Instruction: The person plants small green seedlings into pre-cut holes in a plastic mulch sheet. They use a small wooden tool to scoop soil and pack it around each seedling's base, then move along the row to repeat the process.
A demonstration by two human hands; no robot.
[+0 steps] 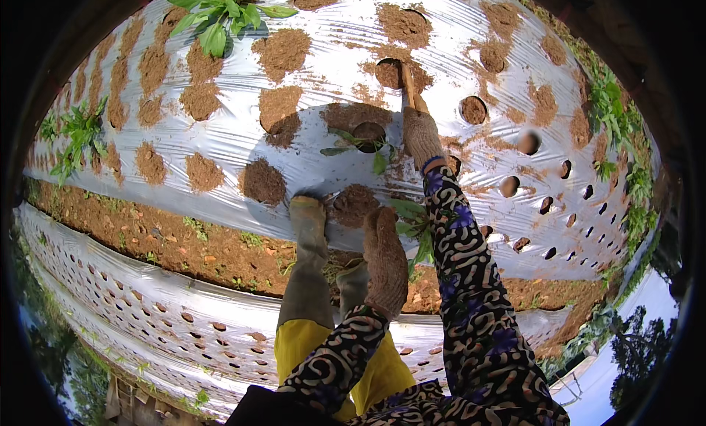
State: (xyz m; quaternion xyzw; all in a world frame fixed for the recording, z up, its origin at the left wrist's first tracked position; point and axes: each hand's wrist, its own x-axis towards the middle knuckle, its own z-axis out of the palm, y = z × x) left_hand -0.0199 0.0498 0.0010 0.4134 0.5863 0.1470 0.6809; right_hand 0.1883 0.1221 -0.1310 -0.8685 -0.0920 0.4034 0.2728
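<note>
My right hand [422, 131], in a brown knit glove, reaches forward over the plastic mulch film [342, 56] and grips a wooden stick or handle [408, 84]. The far end of this stick meets the edge of a round planting hole [389, 73] with loose soil around it. Nearer to me, my left hand [385, 260], gloved too, hangs beside a soil-filled hole [356, 204]; its fingers point forward, and whether it holds anything does not show. Between the hands a green leafy plant [413, 219] lies or grows by the bed's edge, and another plant [379, 162] is at a shaded hole.
My rubber boots [309, 222] stand at the near edge of the bed, one against the film. A soil path [220, 249] runs below it, with a second film-covered bed [165, 316] behind. Soil mounds and holes cover the bed; a large leafy plant [223, 12] is at the far left.
</note>
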